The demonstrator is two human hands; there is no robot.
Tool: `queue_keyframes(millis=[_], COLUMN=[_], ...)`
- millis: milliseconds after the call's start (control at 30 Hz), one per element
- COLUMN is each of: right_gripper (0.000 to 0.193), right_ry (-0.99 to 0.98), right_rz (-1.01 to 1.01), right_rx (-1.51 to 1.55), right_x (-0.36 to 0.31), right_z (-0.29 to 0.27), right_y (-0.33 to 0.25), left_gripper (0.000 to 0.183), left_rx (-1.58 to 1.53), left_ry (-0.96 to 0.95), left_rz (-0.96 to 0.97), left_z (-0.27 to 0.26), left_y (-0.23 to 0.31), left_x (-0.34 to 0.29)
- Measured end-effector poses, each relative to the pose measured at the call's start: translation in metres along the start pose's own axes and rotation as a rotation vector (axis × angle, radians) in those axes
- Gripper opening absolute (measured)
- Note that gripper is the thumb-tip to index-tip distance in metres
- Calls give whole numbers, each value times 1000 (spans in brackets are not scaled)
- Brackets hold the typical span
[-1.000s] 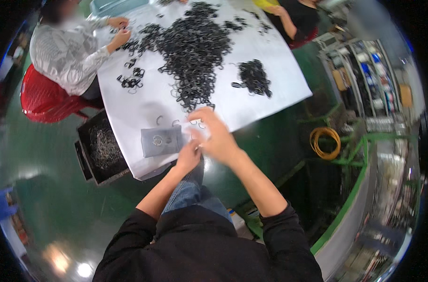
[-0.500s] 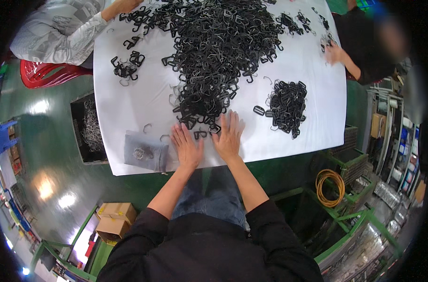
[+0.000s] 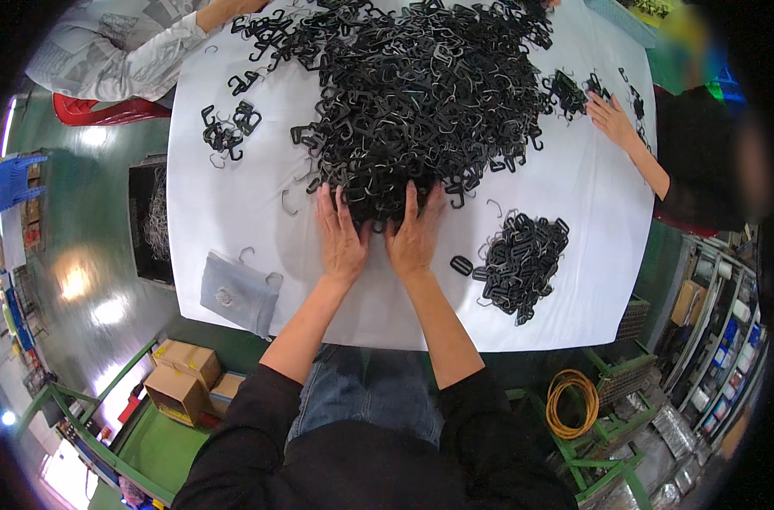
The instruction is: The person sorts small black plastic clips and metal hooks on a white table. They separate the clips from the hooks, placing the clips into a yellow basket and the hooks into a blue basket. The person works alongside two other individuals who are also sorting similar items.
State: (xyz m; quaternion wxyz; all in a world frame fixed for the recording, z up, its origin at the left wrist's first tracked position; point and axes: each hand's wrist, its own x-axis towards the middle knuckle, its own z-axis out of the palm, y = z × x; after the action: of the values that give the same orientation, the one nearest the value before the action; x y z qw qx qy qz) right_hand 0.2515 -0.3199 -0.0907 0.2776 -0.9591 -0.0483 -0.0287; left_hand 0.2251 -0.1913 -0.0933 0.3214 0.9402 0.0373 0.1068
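A big heap of black plastic buckles with metal wire hooks (image 3: 412,93) covers the far half of a white-covered table (image 3: 234,204). My left hand (image 3: 343,238) and my right hand (image 3: 415,234) lie flat side by side, fingers spread, with the fingertips pushed into the near edge of the heap. Neither hand grips anything. A smaller pile of black buckles (image 3: 519,263) sits to the right of my right hand. A grey cloth pouch (image 3: 238,293) lies at the table's near left edge.
One person in a white patterned shirt (image 3: 123,51) works at the far left; another person's hand (image 3: 612,119) rests on the table at the right. A dark bin of wire parts (image 3: 153,221) stands left of the table. Cardboard boxes (image 3: 183,378) and a yellow hose coil (image 3: 574,404) lie below.
Both my hands have moved away from the table's near edge and forward into the big heap. The view has shifted closer over the table.
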Motion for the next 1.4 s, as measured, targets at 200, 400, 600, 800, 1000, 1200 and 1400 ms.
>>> queue_keyframes(millis=[200,400,600,800,1000,1200,1400], right_gripper=[85,78,73,77,64,54,57], right_ry=[55,116,142,83,-116,-24,-259], right_rz=[-65,-88,-77,-71,-30,-324,-479], right_rx=[36,3,-36,-104,-150,37,122], right_x=[41,84,135,183,172,56,-3], right_z=[-4,-2,5,-2,-45,0,44], right_y=[12,21,28,28,23,-13,-62], left_gripper=[81,70,66,77,71,48,52], left_rx=[-39,-65,-63,7,153,213,68], left_ry=[93,192,227,176,-401,-157,-199], left_rz=[74,140,135,187,13,-26,22], left_z=[32,54,75,79,-7,-60,-78], left_y=[1,2,1,-4,-1,-37,-54], left_x=[42,85,138,189,187,98,-11])
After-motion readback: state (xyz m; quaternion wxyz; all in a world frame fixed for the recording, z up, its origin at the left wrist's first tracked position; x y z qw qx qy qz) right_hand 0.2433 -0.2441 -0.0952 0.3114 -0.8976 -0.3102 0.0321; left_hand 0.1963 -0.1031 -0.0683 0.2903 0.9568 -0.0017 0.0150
